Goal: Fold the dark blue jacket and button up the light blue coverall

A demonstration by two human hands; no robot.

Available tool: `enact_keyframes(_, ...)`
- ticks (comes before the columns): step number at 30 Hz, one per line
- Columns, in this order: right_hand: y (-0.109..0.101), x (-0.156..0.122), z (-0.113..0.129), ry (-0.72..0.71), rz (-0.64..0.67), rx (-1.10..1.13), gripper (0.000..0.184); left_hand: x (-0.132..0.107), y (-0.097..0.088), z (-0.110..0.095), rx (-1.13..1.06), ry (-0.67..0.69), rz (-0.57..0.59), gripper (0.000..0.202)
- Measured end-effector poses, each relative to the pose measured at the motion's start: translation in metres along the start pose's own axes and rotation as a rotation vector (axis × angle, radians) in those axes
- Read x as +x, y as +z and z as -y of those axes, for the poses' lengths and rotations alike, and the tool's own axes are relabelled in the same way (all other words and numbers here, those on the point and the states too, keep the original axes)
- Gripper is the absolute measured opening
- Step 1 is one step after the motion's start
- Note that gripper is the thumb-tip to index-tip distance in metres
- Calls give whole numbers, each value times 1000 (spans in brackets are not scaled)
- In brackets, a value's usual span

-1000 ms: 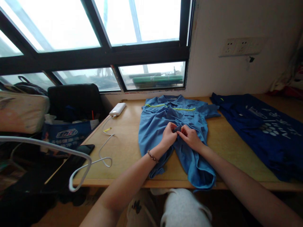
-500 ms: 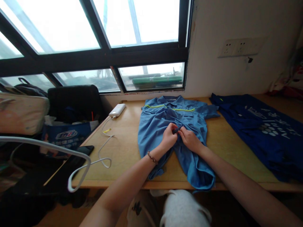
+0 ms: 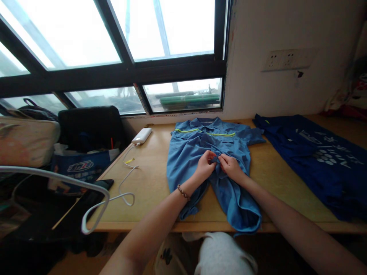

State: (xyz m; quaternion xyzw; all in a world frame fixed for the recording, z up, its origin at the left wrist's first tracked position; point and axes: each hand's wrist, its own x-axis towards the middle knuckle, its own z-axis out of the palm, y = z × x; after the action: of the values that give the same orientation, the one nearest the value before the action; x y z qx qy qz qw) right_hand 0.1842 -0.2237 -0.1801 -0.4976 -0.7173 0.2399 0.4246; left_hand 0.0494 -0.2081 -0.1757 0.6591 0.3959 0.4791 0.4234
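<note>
A blue work shirt with yellow-green piping across the chest lies on the wooden table, collar toward the window. Its lower edge spreads open and hangs slightly over the table's front. My left hand, with a beaded bracelet at the wrist, pinches the shirt's front edge near the middle. Close beside it, my right hand pinches the same part of the cloth from the right. The fingertips of both hands almost meet, and the small detail between them is hidden.
To the right lies a dark blue garment with white print. A white power bank sits at the table's left, its white cable looping toward the front left. Beyond that edge are a black chair and a blue bag.
Both hands stay at the same place on the shirt. The fingers have shifted slightly, and the bit of cloth between them is turned and bunched differently. The view has tilted a little.
</note>
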Motion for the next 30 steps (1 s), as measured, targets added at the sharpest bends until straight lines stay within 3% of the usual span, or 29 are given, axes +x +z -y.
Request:
enact_keyframes(4, 1, 2, -3, 142, 71, 217, 35, 1, -2, 3, 7, -50, 30, 28)
enact_keyframes(13, 0, 2, -3, 76, 39, 211, 32, -2, -1, -17, -118, -211, -76, 9)
enact_keyframes(20, -3, 2, -2, 80, -8, 199, 20, 0, -5, -11, -263, -296, 11, 15)
enact_keyframes(30, -5, 1, 2, 48, 17, 193, 11, -1, -4, -14, -199, -228, 66, 18)
